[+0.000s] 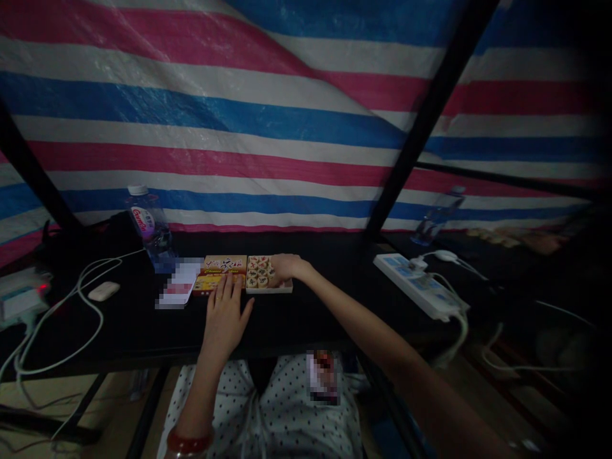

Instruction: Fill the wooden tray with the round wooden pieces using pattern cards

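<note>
On the dark counter [296,319], the tray of round game pieces [268,276] sits nearly full. The right hand [285,268], at its three o'clock edge, curls its fingers over the pieces; whether it grips one is unclear. The left hand [227,315] lies flat, fingers spread, touching the lid [224,271] at nine o'clock of the tray.

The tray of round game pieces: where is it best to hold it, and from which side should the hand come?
Probably grip the tray by its short right edge, coming from the right: it lies flat, the box lid adjoins its left, and the right hand is already there.
</note>
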